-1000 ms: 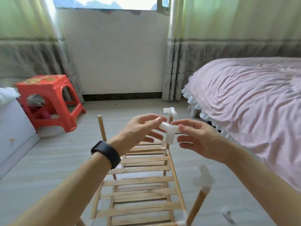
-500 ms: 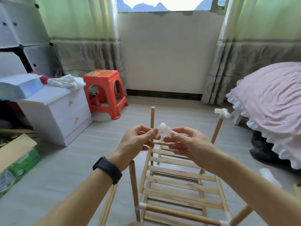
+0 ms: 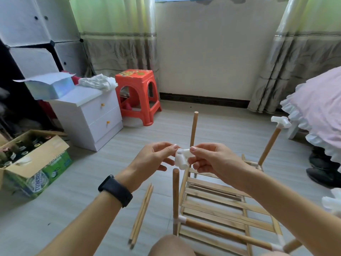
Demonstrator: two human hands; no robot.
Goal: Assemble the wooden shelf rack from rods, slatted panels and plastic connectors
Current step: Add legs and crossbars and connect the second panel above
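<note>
Pinching white plastic connector [image 3: 181, 157] with both left hand [image 3: 153, 160] and right hand [image 3: 212, 162], just above bare upright rod [image 3: 175, 193]; probably best: line socket over rod top, press straight down.

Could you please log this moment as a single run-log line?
left hand: pinches white connector | right hand: pinches same connector | connector: above near rod, not seated | back-right rod: capped

The left grip [image 3: 150, 163] and right grip [image 3: 214, 163] hide parts of the white connector [image 3: 180, 159] under their fingertips. At 4 o'clock a blurred white shape [image 3: 333, 201] is cut off by the edge, as are the bed [image 3: 317, 108] at 3 o'clock and the cardboard box [image 3: 36, 163] at 9 o'clock.
</note>
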